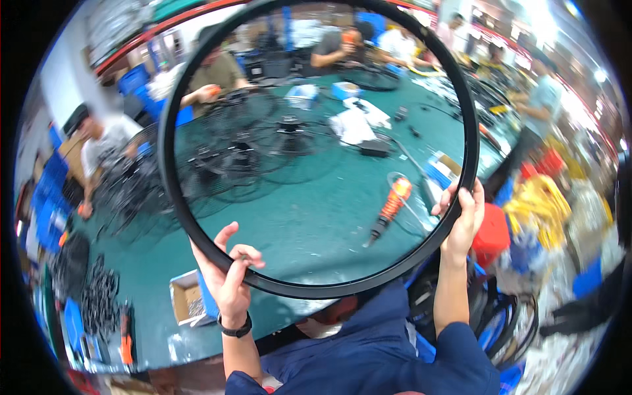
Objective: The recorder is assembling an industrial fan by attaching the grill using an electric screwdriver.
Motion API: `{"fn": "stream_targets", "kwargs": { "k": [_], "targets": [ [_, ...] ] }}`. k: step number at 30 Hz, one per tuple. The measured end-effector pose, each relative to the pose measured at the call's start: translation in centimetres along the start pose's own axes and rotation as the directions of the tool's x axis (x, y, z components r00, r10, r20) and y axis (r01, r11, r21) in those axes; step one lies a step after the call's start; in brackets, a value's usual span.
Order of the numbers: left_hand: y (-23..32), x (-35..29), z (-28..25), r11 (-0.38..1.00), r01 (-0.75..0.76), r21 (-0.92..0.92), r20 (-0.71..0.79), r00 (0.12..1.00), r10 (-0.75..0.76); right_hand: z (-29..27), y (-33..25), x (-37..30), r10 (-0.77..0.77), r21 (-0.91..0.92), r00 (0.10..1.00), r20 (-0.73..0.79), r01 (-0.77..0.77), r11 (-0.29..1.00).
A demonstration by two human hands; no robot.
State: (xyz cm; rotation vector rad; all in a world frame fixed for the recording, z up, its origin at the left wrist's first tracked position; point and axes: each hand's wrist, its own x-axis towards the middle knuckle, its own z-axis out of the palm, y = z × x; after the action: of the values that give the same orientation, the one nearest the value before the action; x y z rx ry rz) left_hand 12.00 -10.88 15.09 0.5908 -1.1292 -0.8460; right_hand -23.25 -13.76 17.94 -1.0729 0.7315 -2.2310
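Note:
A large black hoop (329, 290), smooth and round like a rim, is held up over the green table in front of me. My left hand (230, 280) grips its lower left part, with the index finger sticking up; a wristwatch is on that wrist. On the lower right side, my right hand (463, 220) has its fingers closed round the rim. Through the hoop an orange and black electric screwdriver (391, 209) lies on the table with a cord. Black wire fan grilles (243, 148) are spread on the table behind the hoop's left side.
A small box of screws (189, 299) stands at the near left, beside an orange-handled tool (126, 336) and a black heap of parts (99, 289). White sheets (355, 124) lie beyond. Several people work round the table. Yellow bags (540, 207) and a red container (491, 235) stand right.

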Motion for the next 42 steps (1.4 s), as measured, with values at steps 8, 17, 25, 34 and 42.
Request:
{"fn": "stream_targets", "kwargs": {
  "k": [8, 17, 25, 34, 42],
  "targets": [
    [5.6, 1.8, -10.3, 0.986, 0.06, 0.159, -0.222, 0.975, -0.023, 6.6, 12.3, 2.7, 0.295, 0.019, 0.823, 0.485, -0.347, 0.938],
    [2.3, 3.6, -10.9, 0.961, -0.02, 0.278, -0.337, 0.934, 0.117, 9.9, 19.9, 1.5, 0.374, 0.171, 0.875, 0.307, -0.438, 0.883],
    [-1.3, 4.6, -12.3, 0.995, -0.028, 0.093, -0.444, 0.894, 0.066, 8.4, 20.2, 2.8, 0.295, 0.247, 0.81, 0.507, -0.464, 0.851],
    [-4.7, 3.6, -12.2, 0.995, -0.036, -0.096, -0.294, 0.956, 0.006, 4.0, 21.5, 3.4, 0.345, 0.12, 0.843, 0.413, -0.426, 0.897],
    [-6.2, 3.5, -12.4, 0.997, -0.002, -0.074, -0.414, 0.91, -0.029, 3.7, 22.1, 4.5, 0.309, 0.106, 0.8, 0.515, -0.417, 0.903]
  ]
}}
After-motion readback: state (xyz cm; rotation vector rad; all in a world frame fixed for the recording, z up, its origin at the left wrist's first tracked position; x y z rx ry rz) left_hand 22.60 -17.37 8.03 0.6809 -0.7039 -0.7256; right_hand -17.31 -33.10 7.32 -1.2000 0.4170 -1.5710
